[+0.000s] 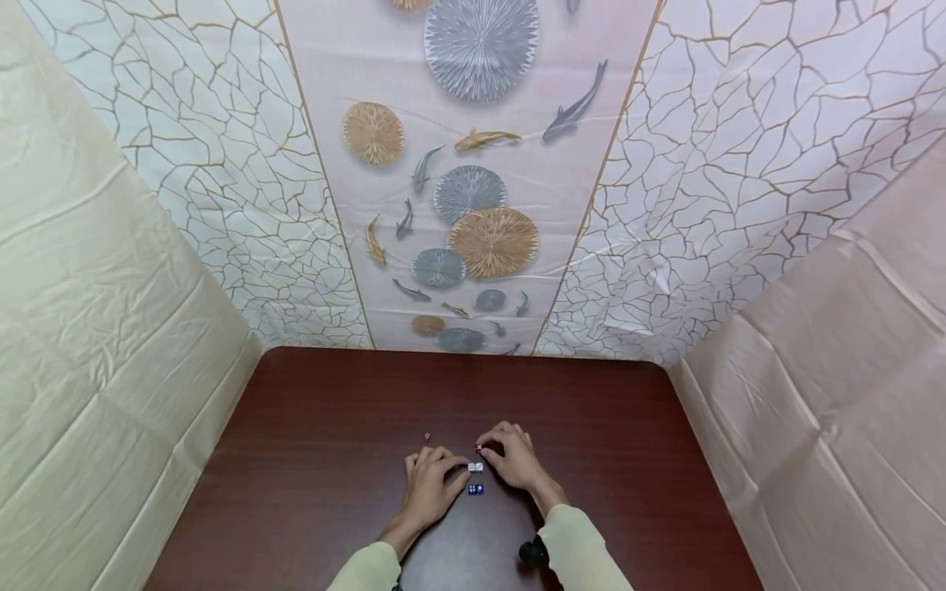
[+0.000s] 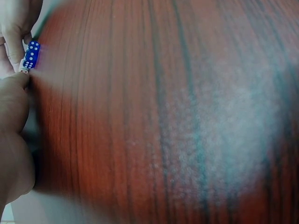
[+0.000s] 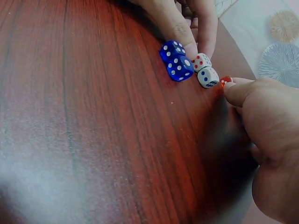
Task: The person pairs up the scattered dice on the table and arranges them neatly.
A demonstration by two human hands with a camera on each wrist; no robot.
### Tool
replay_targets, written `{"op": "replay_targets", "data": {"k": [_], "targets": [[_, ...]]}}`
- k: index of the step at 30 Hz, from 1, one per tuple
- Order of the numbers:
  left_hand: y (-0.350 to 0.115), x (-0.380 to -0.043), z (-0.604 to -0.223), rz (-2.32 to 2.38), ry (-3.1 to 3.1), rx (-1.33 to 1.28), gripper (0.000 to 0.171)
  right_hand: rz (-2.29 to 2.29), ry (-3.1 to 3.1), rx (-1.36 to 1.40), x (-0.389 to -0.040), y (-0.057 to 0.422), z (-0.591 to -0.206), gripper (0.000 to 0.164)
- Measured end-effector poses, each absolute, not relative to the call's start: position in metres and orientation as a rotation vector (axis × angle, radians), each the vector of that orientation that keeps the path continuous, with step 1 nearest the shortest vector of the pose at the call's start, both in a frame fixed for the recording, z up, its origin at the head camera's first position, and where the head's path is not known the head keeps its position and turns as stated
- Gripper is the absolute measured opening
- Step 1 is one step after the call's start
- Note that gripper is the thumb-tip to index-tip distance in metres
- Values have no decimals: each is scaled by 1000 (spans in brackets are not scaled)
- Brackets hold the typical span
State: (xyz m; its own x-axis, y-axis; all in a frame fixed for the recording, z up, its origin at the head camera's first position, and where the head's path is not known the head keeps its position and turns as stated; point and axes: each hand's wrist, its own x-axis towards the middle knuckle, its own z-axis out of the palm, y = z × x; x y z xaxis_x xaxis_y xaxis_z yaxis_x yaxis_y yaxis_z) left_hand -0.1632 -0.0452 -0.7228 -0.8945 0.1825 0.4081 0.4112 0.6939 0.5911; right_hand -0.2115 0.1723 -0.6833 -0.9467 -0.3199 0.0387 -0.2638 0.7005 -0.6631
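Note:
Two white dice (image 1: 479, 467) sit side by side on the table between the hands. My left hand (image 1: 430, 486) pinches the left one, a white die (image 3: 201, 62), with thumb and forefinger at its outer end. A red die (image 3: 226, 81) is between the thumb and forefinger of my right hand (image 1: 513, 456), just beyond the white pair. Closer to me, two blue dice (image 1: 475, 489) stand in contact as a row; the left wrist view also catches these blue dice (image 2: 32, 54) at its edge. Another red die (image 1: 427, 437) lies apart, past the left fingers.
The dark red wooden table (image 1: 325, 410) reaches back to a patterned cloth wall (image 1: 458, 246). Plain cloth hangs along the left (image 1: 111, 345) and right (image 1: 805, 394) sides. A black round object (image 1: 532, 552) shows at the right sleeve.

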Motion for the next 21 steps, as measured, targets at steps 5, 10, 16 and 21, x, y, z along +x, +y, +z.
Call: {"op": "replay_targets", "data": {"k": [5,10,16,21], "targets": [[-45,-163,-723,-1010,-2589,-464,18,-1096,2848,-472,-209,171,-685,14],[-45,-163,-723,-1010,-2595,-461,18,-1099,2873,-471,-208,170,-688,14],[-44,-164,-723,-1015,-2591,-451,17,-1094,2890,-481,-207,170,-690,13],[-44,-164,-723,-1043,-2584,-443,18,-1106,2887,-487,-207,171,-691,14]]}}
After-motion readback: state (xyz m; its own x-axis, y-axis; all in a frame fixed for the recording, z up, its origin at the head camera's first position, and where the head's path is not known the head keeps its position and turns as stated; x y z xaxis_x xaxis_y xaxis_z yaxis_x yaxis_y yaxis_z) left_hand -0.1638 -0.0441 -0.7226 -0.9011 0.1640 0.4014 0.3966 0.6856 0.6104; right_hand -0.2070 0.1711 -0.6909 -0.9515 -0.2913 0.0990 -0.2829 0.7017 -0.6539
